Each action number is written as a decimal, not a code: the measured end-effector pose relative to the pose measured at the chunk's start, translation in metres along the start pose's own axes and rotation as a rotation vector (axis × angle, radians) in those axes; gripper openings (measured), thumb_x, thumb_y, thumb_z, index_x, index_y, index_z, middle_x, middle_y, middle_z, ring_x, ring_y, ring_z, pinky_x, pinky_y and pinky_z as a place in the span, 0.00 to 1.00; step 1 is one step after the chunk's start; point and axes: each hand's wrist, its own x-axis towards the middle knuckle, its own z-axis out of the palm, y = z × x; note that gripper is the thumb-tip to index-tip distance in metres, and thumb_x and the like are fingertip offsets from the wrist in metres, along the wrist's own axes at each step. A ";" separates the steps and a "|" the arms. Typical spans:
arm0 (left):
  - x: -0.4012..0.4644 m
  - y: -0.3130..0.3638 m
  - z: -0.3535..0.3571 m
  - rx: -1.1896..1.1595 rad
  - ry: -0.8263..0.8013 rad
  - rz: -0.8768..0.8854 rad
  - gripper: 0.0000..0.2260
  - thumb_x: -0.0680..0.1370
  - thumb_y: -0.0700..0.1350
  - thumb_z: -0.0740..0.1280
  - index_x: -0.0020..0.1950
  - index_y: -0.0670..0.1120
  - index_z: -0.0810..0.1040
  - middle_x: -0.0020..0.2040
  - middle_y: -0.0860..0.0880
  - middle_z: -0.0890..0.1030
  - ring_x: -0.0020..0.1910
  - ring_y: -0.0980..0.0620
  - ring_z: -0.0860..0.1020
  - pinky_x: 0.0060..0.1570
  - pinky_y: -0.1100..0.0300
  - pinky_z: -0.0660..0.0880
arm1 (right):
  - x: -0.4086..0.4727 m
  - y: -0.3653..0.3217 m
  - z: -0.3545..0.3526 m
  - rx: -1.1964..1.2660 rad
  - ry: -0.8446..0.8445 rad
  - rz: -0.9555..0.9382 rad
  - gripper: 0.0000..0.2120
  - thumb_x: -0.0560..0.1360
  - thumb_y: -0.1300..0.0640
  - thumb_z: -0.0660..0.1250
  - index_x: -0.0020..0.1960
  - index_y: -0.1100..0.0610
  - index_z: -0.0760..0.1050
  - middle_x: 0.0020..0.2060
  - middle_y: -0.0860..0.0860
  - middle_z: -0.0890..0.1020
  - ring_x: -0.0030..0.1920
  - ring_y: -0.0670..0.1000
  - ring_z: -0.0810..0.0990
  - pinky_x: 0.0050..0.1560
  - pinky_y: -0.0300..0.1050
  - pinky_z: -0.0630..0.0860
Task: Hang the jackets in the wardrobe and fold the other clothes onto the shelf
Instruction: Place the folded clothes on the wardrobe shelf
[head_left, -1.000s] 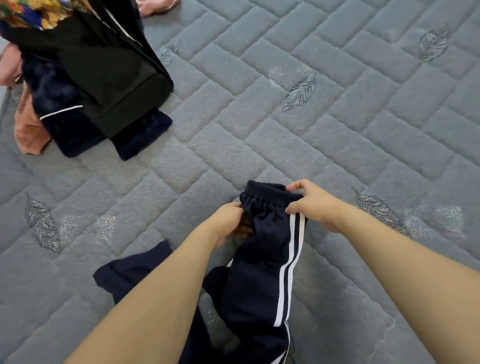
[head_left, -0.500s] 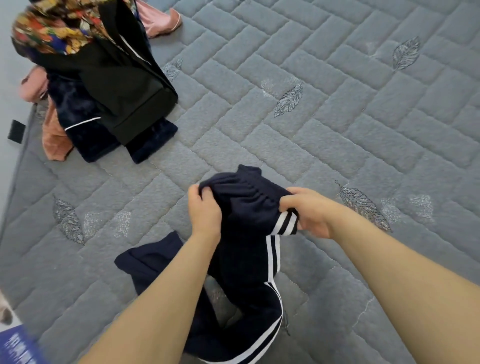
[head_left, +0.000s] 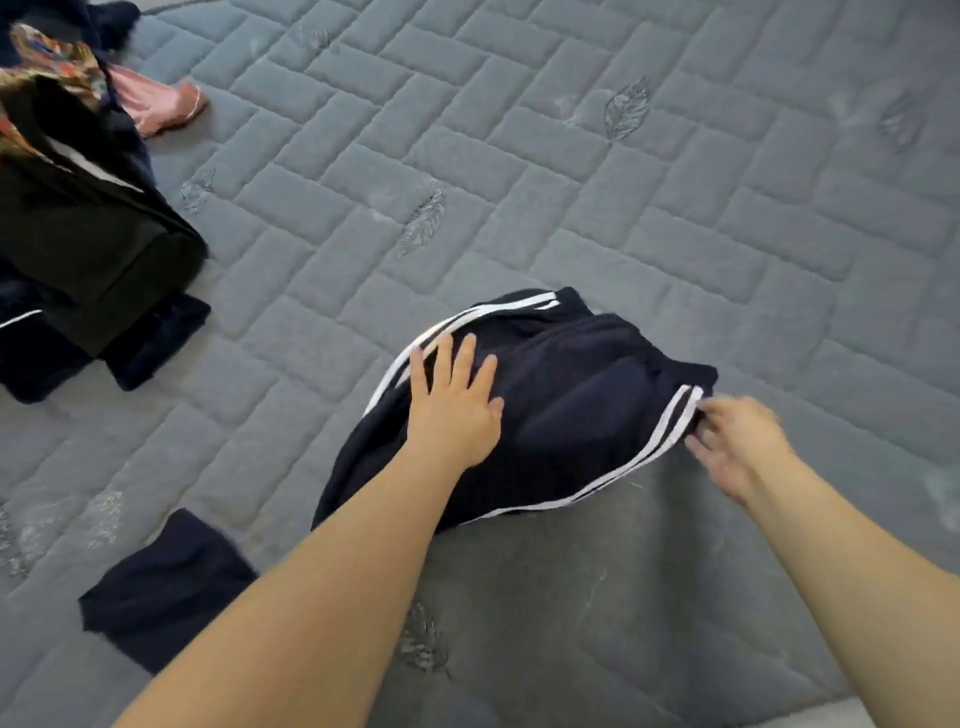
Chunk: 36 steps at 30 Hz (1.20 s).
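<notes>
Across the whole view a grey quilted bed (head_left: 649, 218) is spread, and on it all the clothes are laid; no wardrobe or shelf is seen. At the far left a heap of unsorted clothes (head_left: 83, 249) is piled, with a black garment on top, a floral piece and a pink piece behind it, and dark navy items beneath, so most of the sorting is judged to be left. Nearer the middle the navy track pants (head_left: 571, 405), with white side stripes, are laid out partly flattened, one leg end (head_left: 166, 587) trailing to the lower left; their folding is judged to be only begun. The left hand (head_left: 454, 405) is pressed flat on the pants with fingers spread, while the right hand (head_left: 737, 441), blurred, appears to be pinching the striped edge at the waistband.
</notes>
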 end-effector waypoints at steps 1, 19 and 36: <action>-0.010 0.009 0.021 -0.025 -0.110 -0.015 0.26 0.83 0.58 0.49 0.80 0.54 0.51 0.81 0.49 0.44 0.79 0.43 0.39 0.72 0.34 0.33 | 0.012 0.022 -0.012 -0.020 -0.016 0.134 0.22 0.79 0.60 0.61 0.73 0.54 0.65 0.69 0.54 0.72 0.65 0.55 0.74 0.66 0.53 0.68; 0.009 -0.065 0.050 -0.507 -0.078 -0.563 0.24 0.75 0.53 0.68 0.69 0.49 0.66 0.69 0.43 0.63 0.66 0.39 0.63 0.63 0.46 0.65 | 0.042 0.093 -0.043 -0.557 0.506 0.110 0.24 0.72 0.61 0.71 0.64 0.63 0.66 0.62 0.63 0.73 0.56 0.65 0.76 0.56 0.57 0.75; 0.019 -0.087 0.045 -0.697 0.213 -0.614 0.08 0.83 0.50 0.56 0.48 0.48 0.62 0.33 0.51 0.71 0.31 0.52 0.69 0.30 0.53 0.57 | 0.113 -0.017 0.139 -1.050 -0.273 -0.517 0.12 0.69 0.46 0.73 0.50 0.47 0.76 0.52 0.51 0.83 0.54 0.56 0.80 0.59 0.56 0.75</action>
